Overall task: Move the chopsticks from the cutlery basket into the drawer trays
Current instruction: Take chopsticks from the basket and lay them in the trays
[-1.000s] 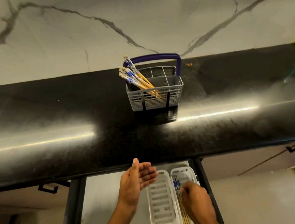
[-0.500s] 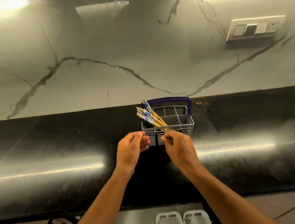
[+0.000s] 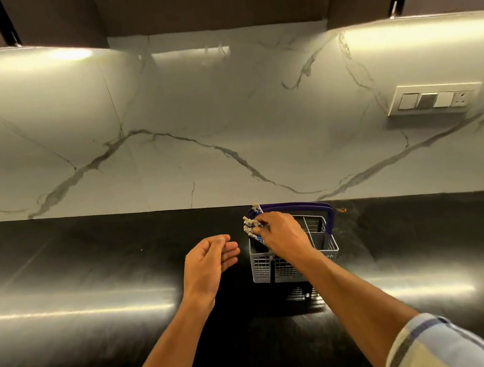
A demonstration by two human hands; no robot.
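A grey cutlery basket (image 3: 282,267) with a purple handle stands on the black countertop near the wall. Several chopsticks (image 3: 251,223) with blue-and-white patterned tops lean out of its left compartment. My right hand (image 3: 282,233) reaches over the basket and its fingers close around the tops of the chopsticks. My left hand (image 3: 209,261) hovers just left of the basket, fingers loosely curled and apart, holding nothing. The drawer and its trays are out of view.
The glossy black countertop (image 3: 98,281) stretches left and right with bright light reflections. Behind it rises a white marble backsplash (image 3: 201,128) with a switch plate (image 3: 434,98) at the right. Dark upper cabinets (image 3: 221,5) hang overhead.
The view has tilted up from the drawer to the wall. My right hand rose from the tray to the basket and closed on the chopstick tops. My left hand came up beside the basket.
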